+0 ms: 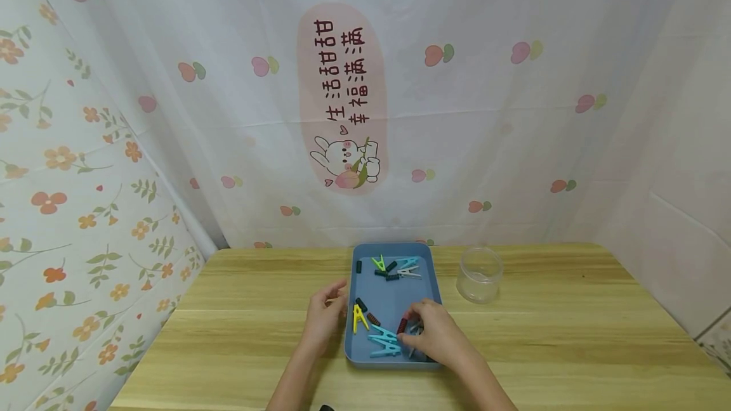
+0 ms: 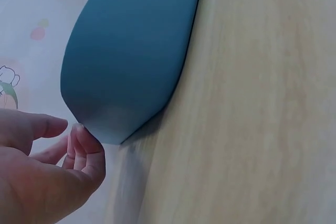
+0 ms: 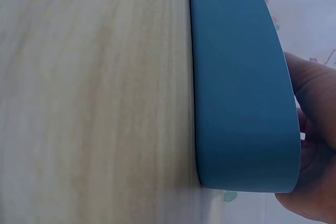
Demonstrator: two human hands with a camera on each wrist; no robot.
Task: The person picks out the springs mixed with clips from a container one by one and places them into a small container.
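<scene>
A blue tray (image 1: 394, 300) lies on the table with small clips and springs in it. Inside its near right part, my right hand (image 1: 436, 335) pinches a dark red spring (image 1: 402, 326) between thumb and fingers. That hand partly covers some grey clips (image 1: 415, 330). Left of it are light blue clips (image 1: 384, 341), a brown spring (image 1: 373, 319), a yellow clip (image 1: 359, 318) and a black spring (image 1: 361, 304). My left hand (image 1: 324, 316) is at the tray's left side with loosely bent fingers, holding nothing. In the right wrist view, the tray wall (image 3: 244, 87) hides the right fingertips.
Toward the tray's far end lie a green clip (image 1: 379, 264), a white clip (image 1: 408, 272), a blue clip (image 1: 408, 262) and several black springs (image 1: 392, 277). A clear round container (image 1: 480, 274) stands right of the tray on the wooden table (image 1: 548, 335). A printed curtain hangs behind.
</scene>
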